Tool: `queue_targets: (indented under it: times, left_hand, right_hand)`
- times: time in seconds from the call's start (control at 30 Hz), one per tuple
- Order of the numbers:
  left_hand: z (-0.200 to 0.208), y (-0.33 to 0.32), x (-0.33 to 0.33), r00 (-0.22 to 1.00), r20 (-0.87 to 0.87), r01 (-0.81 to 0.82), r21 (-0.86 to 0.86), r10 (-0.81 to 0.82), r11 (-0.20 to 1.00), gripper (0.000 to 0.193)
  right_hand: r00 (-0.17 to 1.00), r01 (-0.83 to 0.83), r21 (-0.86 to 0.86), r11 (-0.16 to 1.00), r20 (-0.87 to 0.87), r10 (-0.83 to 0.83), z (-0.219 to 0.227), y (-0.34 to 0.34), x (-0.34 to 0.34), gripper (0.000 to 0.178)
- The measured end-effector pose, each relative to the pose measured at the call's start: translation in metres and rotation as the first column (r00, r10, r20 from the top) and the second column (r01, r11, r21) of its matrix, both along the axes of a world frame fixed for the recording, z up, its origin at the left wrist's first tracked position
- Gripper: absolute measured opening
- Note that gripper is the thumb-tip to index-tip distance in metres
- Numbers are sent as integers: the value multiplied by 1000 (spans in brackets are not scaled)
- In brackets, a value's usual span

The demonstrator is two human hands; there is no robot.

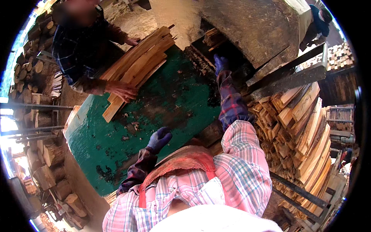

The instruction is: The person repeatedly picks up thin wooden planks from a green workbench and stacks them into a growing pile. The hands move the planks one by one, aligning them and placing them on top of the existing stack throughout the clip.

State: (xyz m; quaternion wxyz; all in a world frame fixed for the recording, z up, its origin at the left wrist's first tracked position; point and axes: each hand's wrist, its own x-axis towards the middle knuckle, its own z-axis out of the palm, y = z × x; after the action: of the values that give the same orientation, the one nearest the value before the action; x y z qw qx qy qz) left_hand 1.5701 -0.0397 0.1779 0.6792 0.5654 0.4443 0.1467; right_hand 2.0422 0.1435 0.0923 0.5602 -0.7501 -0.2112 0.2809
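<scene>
My left hand (pixel 159 140), in a blue-purple glove, hovers over the near part of a worn green table (pixel 162 104). Its fingers are loosely bent and apart, with nothing in them. My right hand (pixel 221 63), gloved alike, reaches forward to the table's far right, beside a dark recess; its fingers look spread and hold nothing visible. Just beyond that hand, a short stack of wood pieces (pixel 213 38) lies in the recess. Across the table, a co-worker's two bare hands (pixel 123 91) rest on a bundle of long rough boards (pixel 139 63) lying slantwise over the table's far left edge.
A big pile of split wood strips (pixel 301 127) stands in a metal rack close on my right. Dark metal bars (pixel 288 79) jut out above it. Logs (pixel 50 154) are stacked at left. A broad dusty machine housing (pixel 247 31) fills the far side, and another person (pixel 319 23) is at far right.
</scene>
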Motion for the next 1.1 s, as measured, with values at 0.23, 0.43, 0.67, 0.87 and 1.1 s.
queue_targets:
  times: [0.23,0.43,0.67,0.87,1.1]
  left_hand:
    - [1,16,51,997,-67,26,54,-22,998,38]
    - [-9,14,63,994,-103,-41,49,46,998,39]
    - [-1,15,65,991,-62,-118,-13,117,993,36]
    - [3,20,67,986,-52,-164,-59,161,985,32]
    - [0,23,65,989,-111,-93,38,97,995,35]
  right_hand:
    - [940,172,-18,985,303,-158,32,43,27,74]
    - [819,139,44,989,557,-140,65,68,4,66]
    - [847,155,46,987,508,-156,44,77,-16,67]
    - [888,99,74,992,444,-122,31,68,-33,67]
    - [942,61,84,995,324,-85,27,65,-42,67]
